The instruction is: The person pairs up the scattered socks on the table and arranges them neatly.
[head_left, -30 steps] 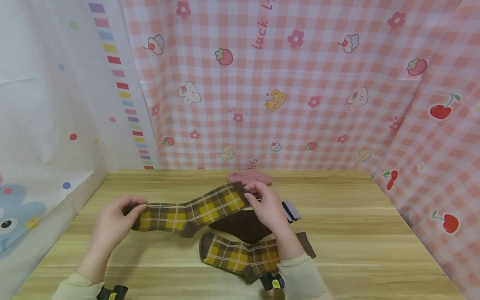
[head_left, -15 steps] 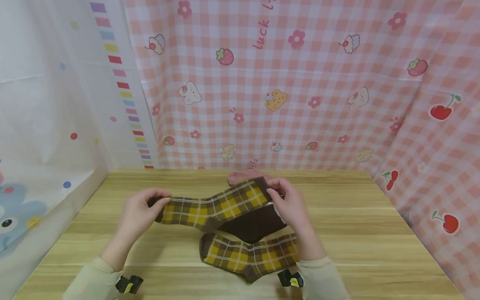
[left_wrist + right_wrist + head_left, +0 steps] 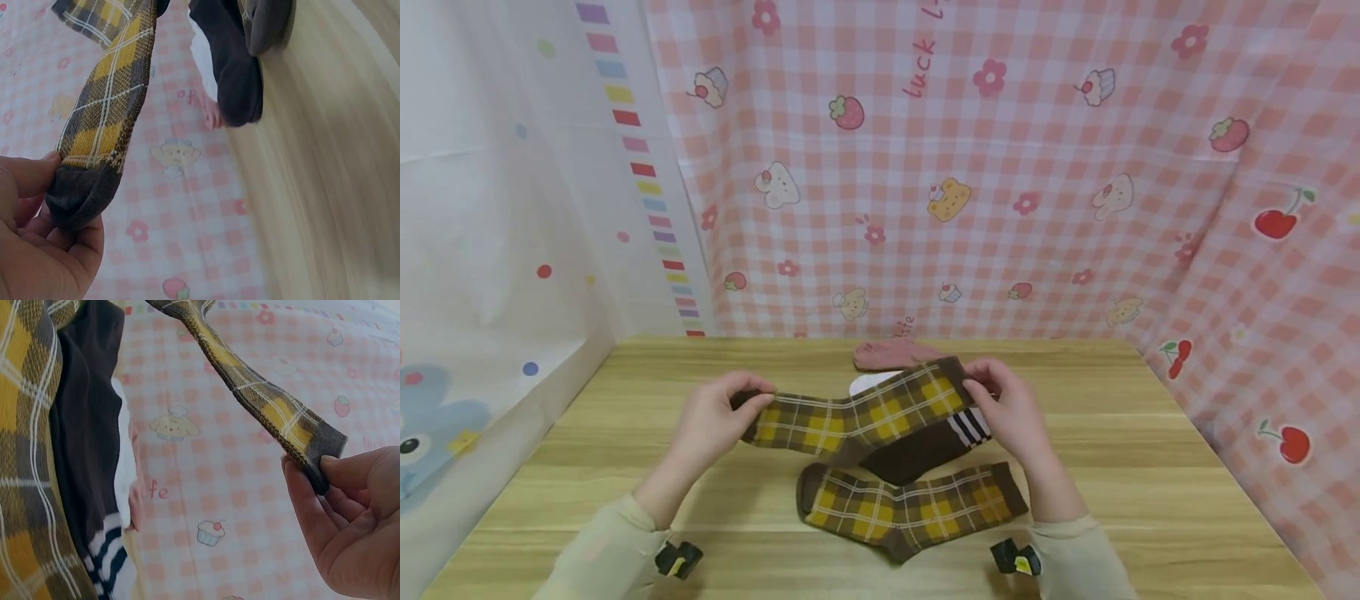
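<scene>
A brown and yellow plaid sock (image 3: pixel 880 412) is stretched between both hands above the table. My left hand (image 3: pixel 715 417) pinches its dark toe; in the left wrist view the thumb lies over the toe (image 3: pixel 81 194) with fingers beneath. At the other end my right hand (image 3: pixel 1011 408) pinches the brown cuff (image 3: pixel 326 447) between thumb and fingers. Below the held sock, a matching plaid sock (image 3: pixel 917 508) lies flat, toe to the left. Just behind that one is a dark sock (image 3: pixel 917 454) with a striped cuff, partly covered from the head camera by the held sock.
Farther back, a white sock (image 3: pixel 868 383) shows in part behind the held sock. A pink sock (image 3: pixel 887 354) lies near the back edge of the wooden table (image 3: pixel 1150 500). Pink checked cloth (image 3: pixel 1037 150) hangs behind and at the right, white cloth (image 3: pixel 475 250) at the left.
Both hands have moved right, carrying the plaid sock with them, and it stays stretched between them. The socks on the table have stayed put; the lower plaid sock's cuff is uncovered again.
</scene>
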